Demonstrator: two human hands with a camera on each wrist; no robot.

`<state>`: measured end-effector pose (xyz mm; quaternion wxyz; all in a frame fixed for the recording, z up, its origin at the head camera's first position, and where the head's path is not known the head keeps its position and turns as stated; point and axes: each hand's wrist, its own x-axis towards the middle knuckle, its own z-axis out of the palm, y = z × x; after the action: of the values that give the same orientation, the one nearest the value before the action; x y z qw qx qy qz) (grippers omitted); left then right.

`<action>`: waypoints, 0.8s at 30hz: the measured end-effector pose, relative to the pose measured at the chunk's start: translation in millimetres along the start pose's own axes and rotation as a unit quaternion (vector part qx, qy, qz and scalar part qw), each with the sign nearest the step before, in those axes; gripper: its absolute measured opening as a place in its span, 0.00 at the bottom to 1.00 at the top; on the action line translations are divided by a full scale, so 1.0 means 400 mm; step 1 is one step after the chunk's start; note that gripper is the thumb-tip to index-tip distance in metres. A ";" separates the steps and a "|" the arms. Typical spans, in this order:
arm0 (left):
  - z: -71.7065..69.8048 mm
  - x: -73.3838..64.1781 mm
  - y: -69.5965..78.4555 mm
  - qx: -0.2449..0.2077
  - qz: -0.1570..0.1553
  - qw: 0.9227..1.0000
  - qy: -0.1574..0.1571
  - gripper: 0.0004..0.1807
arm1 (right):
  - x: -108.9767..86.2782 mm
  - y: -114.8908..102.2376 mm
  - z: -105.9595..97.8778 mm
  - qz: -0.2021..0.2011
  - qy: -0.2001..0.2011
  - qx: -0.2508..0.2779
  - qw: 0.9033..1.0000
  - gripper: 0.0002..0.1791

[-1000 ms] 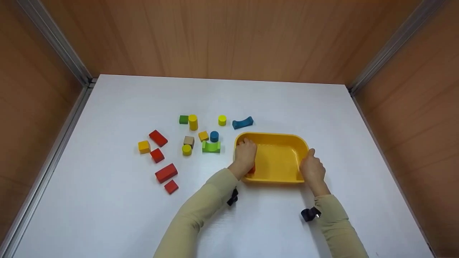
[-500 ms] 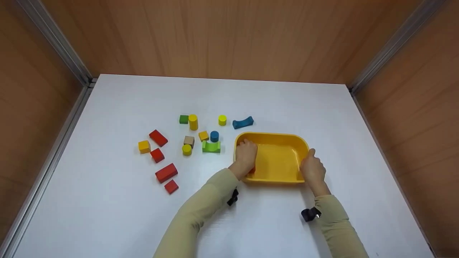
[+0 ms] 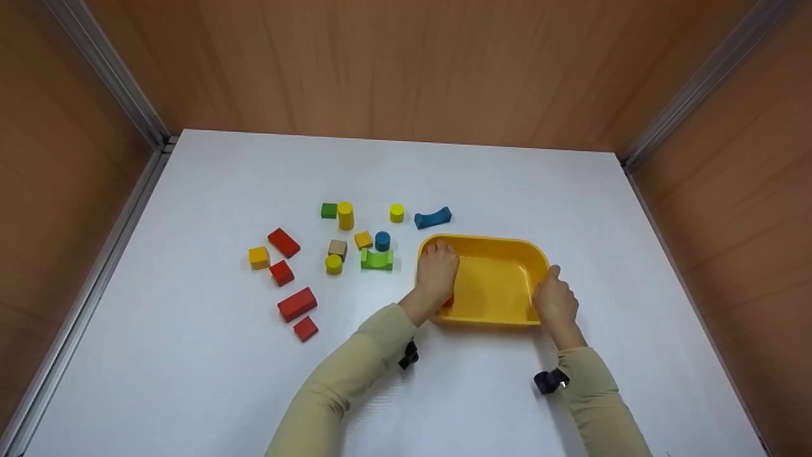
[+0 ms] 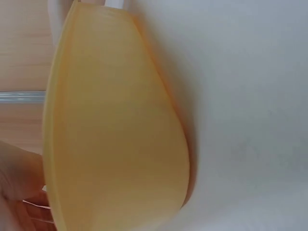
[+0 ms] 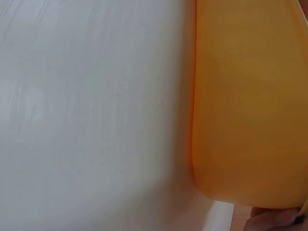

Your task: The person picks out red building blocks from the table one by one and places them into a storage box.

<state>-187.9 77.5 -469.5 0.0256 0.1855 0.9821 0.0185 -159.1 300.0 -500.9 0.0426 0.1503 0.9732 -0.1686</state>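
My left hand [image 3: 438, 273] reaches over the left end of a yellow plastic tray [image 3: 498, 279]. Its fingers hang loosely down inside, and in the left wrist view slits of light show between them above the rim. A red block [image 3: 448, 302] peeks out from under this hand in the tray, mostly hidden, so whether they touch cannot be seen. At the tray's opposite end my right hand [image 3: 556, 299] grips the rim, its thumb on top. In the right wrist view, fingers [image 5: 272, 219] curl against the tray's outer wall [image 5: 250, 106].
Left of the tray lie several wooden blocks: red ones [image 3: 297, 304], a yellow cube [image 3: 259, 258], a green arch [image 3: 377, 259], a blue cylinder [image 3: 382, 241], yellow cylinders [image 3: 346, 216]. A blue curved block [image 3: 433, 218] lies just behind the tray. Wood-grain walls [image 3: 406, 70] enclose the white table [image 3: 190, 381].
The left hand's fingers have loosened and stretched a little, and its wrist has shifted slightly left. The right hand keeps its grip, and the camera view has shifted slightly.
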 end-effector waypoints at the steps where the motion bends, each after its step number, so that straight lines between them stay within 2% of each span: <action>1: -0.003 -0.004 -0.001 -0.002 0.001 1.000 0.008 0.22 | -0.001 0.001 0.000 -0.004 0.000 0.001 1.000 0.21; 7: -0.020 -0.034 -0.012 -0.017 0.004 0.998 0.055 0.21 | -0.007 0.002 0.001 -0.027 0.011 0.002 1.000 0.16; 14: -0.024 -0.075 -0.048 -0.051 0.031 0.993 0.102 0.18 | -0.005 -0.001 0.003 -0.012 0.003 0.005 1.000 0.17; 19: -0.022 -0.102 -0.077 -0.076 0.037 0.991 0.100 0.18 | -0.003 -0.002 0.003 -0.008 0.005 0.000 1.000 0.16; 24: -0.018 -0.126 -0.107 -0.076 0.031 0.993 0.084 0.19 | -0.001 -0.002 0.003 -0.005 0.003 0.001 1.000 0.15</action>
<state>-157.1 19.0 -462.0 -0.0432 0.2114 0.9704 0.1089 -158.9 299.0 -501.7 0.0384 0.1461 0.9739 -0.1695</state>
